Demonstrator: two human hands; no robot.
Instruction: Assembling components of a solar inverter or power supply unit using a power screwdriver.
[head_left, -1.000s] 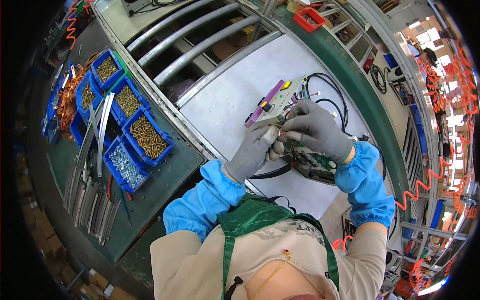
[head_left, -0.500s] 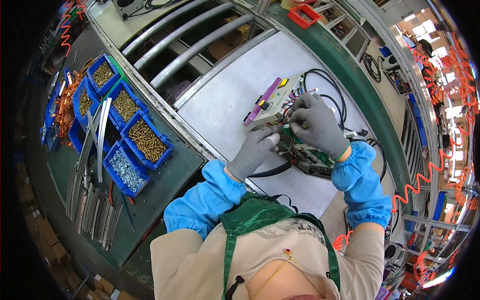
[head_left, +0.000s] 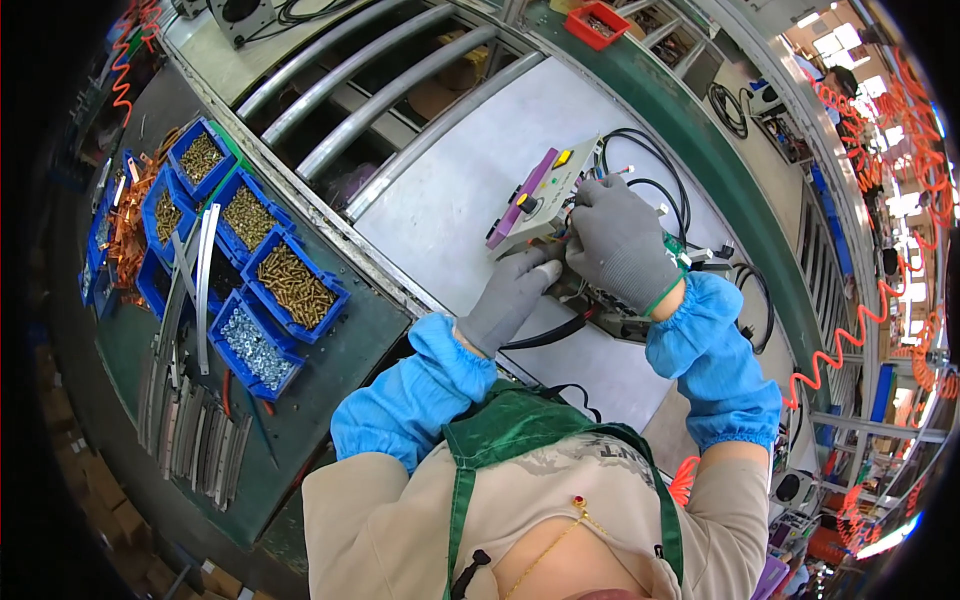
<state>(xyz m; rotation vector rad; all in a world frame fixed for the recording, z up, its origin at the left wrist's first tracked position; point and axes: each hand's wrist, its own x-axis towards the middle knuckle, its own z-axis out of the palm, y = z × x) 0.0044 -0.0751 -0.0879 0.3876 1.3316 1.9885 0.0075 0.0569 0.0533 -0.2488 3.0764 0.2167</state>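
Viewed from above, a person in grey gloves and blue sleeve covers point(head_left: 405, 395) worked at a pale work surface point(head_left: 440, 230). An electrical control panel point(head_left: 552, 195) stood tilted there, just ahead of both hands, with a purple edge strip point(head_left: 522, 197), a yellow switch point(head_left: 563, 157) and a black knob with a yellow cap point(head_left: 526, 203). Small markings showed on its grey face, too tiny to read.

The left hand point(head_left: 512, 296) was near the panel's lower corner, thumb and forefinger drawn close together; whether they pinched anything could not be told. The right hand point(head_left: 620, 245) was curled in behind the panel, among its wiring, its fingertips hidden, so its grip could not be told either. A green circuit board point(head_left: 677, 250) peeked out beside the right wrist. A black cable point(head_left: 683, 185) looped beyond, and a thicker black cable point(head_left: 550, 338) lay below the left hand.

To the left, blue bins point(head_left: 328, 318) held brass-coloured screws point(head_left: 297, 285) and silvery hardware point(head_left: 255, 347), near thin metal strips point(head_left: 205, 440). Metal rollers point(head_left: 390, 94) ran beyond the surface. Dark printed lettering, partly covered by a green apron point(head_left: 520, 425), crossed the beige shirt point(head_left: 375, 510).
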